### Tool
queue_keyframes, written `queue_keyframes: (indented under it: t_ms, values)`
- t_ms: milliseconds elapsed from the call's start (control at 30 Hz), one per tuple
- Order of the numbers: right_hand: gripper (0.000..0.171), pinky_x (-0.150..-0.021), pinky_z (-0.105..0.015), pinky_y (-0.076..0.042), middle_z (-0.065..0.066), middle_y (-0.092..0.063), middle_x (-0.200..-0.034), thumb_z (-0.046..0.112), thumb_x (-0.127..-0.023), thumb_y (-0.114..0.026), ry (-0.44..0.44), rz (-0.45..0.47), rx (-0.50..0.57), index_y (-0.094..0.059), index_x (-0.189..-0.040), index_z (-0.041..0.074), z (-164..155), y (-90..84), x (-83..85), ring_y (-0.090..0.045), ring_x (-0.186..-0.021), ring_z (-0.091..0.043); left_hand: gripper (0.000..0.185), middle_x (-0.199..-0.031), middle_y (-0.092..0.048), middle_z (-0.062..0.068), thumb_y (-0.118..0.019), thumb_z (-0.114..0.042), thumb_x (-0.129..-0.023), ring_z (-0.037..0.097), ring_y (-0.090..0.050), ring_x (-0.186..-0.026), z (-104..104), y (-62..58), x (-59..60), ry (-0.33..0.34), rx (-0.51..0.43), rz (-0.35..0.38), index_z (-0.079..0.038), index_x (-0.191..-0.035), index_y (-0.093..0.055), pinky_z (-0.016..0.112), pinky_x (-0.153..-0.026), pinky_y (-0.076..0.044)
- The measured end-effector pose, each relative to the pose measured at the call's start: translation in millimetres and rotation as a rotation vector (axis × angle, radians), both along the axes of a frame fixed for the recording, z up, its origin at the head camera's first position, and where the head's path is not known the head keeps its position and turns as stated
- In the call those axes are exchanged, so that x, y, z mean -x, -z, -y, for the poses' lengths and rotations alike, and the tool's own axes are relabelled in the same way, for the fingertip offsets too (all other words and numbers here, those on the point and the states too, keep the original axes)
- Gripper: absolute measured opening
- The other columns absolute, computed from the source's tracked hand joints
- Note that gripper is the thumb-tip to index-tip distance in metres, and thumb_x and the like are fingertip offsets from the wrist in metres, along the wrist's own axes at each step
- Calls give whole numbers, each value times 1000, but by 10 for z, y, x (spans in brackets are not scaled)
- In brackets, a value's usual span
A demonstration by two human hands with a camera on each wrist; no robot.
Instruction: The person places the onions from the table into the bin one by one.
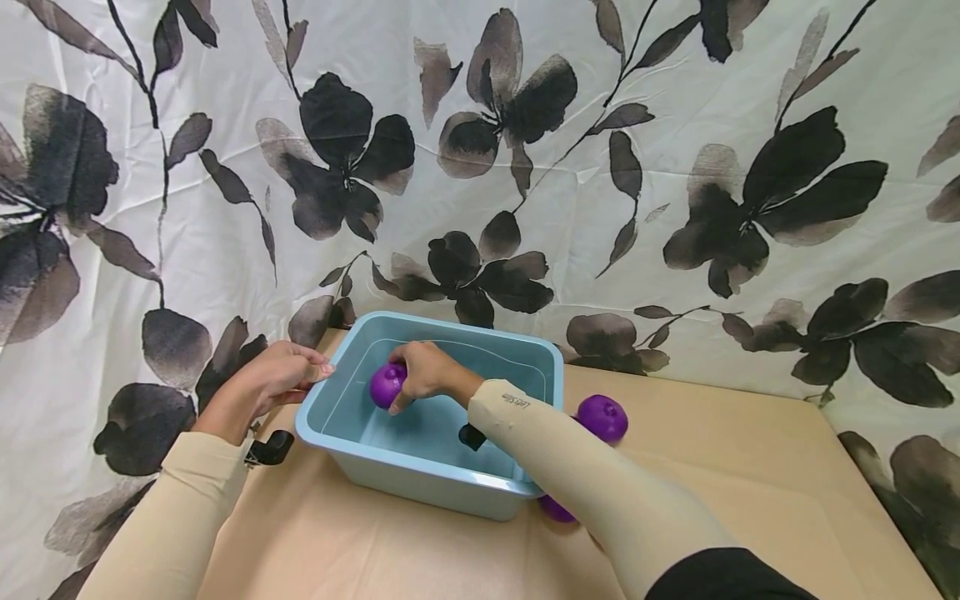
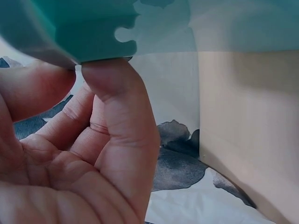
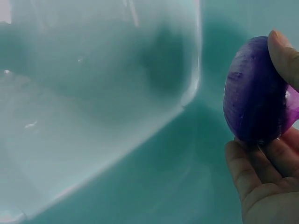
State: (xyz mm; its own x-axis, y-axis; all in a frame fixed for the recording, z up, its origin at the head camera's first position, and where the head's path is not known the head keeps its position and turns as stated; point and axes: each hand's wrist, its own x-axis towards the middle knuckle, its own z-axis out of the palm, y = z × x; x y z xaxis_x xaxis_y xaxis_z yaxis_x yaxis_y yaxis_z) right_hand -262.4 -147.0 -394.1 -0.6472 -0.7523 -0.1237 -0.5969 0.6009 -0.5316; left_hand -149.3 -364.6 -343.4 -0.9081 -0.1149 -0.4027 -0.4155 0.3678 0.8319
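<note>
A light blue plastic tub point(image 1: 427, 498) stands on the table. My left hand point(image 1: 273, 383) is at its left rim, and in the left wrist view the thumb and forefinger pinch the rim point(image 2: 105, 49). My right hand point(image 1: 431, 371) reaches inside the tub and holds a round purple onion-like piece point(image 1: 386, 386) near the left wall. In the right wrist view, the thumb presses one side of the purple piece point(image 3: 254, 93) and fingers support it from below. It looks smooth, with a pinkish part towards the palm.
Right of the tub lies another purple piece point(image 1: 602, 418). A further purple piece point(image 1: 557, 508) is partly hidden by the tub and right sleeve point(image 1: 570, 475). The tan tabletop point(image 1: 720, 450) meets a floral cloth backdrop point(image 1: 600, 208) behind.
</note>
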Motion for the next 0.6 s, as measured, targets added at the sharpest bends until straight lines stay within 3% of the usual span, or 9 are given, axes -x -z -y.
queue_keyframes:
  t_ms: [600]
  values:
    - [85,-106,-38,-55,-9,-67,-137,31,-72,-98,-9,6,-31,-60,-144,7,22,31,18,-63,-124,-25,47,-87,-69,-2,-64,-14,-102,8,-68,-77,15,8,22,-1,8,-3,12,-139,-53,27,-72,-61]
